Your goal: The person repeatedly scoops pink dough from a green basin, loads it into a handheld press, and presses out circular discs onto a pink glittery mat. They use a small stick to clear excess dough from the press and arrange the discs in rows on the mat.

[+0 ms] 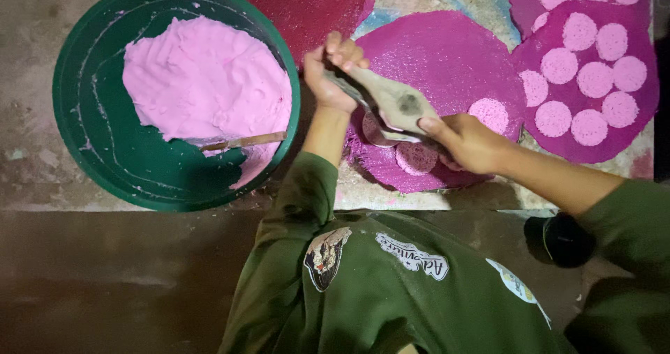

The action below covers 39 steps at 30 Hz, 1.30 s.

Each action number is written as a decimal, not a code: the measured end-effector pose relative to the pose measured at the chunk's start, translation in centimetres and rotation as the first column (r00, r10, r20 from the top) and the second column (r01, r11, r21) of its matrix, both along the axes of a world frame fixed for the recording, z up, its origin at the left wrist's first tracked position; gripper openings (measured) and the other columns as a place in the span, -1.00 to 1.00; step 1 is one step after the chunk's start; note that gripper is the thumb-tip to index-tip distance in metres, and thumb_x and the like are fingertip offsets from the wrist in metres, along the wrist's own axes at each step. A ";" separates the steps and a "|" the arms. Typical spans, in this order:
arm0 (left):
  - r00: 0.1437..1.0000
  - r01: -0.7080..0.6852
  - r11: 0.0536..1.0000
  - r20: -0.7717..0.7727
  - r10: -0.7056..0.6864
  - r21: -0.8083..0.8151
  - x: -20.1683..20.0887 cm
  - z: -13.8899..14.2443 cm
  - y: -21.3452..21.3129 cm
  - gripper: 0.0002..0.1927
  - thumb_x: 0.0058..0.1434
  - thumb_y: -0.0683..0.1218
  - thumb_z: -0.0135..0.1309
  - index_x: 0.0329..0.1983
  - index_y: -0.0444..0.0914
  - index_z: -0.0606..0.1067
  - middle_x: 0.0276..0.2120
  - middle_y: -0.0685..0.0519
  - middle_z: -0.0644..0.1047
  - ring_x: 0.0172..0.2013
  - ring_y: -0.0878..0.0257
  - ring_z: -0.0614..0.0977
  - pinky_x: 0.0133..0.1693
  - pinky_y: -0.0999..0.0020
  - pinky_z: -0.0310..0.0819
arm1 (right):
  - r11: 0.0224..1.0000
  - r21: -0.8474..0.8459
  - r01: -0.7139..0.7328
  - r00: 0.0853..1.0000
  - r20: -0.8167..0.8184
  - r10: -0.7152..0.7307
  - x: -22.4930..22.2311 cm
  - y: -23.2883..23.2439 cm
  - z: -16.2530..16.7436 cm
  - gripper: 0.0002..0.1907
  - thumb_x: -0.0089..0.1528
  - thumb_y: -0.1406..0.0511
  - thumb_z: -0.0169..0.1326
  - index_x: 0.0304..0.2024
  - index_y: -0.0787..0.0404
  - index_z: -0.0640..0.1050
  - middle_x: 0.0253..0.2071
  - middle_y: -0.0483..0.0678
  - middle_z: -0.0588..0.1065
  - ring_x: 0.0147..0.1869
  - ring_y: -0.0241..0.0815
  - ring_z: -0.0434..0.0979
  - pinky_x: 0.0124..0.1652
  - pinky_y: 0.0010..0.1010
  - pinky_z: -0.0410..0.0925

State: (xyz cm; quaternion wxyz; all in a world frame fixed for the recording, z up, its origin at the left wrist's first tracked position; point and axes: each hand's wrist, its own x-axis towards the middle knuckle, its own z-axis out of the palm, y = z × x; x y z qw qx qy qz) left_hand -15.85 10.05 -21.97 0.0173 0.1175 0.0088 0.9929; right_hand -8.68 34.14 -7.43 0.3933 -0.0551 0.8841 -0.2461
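Spoon gripped in left hand, bowl beneath right hand closed on flat scraper. Around both, pale pink rounds already dot magenta petals; more bare. Beyond left hand, green basin half full of pink paste.

A worn, stained concrete floor runs below a raised pale slab (its edge smeared pink), lit brightly above and dim toward the bottom.
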 end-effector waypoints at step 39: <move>0.955 -0.214 -0.447 -0.091 -0.281 -0.869 5.6 1.6 -0.7 0.24 -0.09 0.00 0.47 0.54 -0.10 -0.06 0.32 -0.15 0.41 0.39 -0.18 0.24 0.40 -0.07 0.05 | 0.262 -0.948 0.179 0.722 -0.054 -0.689 12.9 13.7 -9.0 -0.13 0.33 -0.37 -0.22 0.20 0.23 0.31 -0.16 -0.05 0.35 -0.27 -0.21 0.36 -0.30 -0.31 0.27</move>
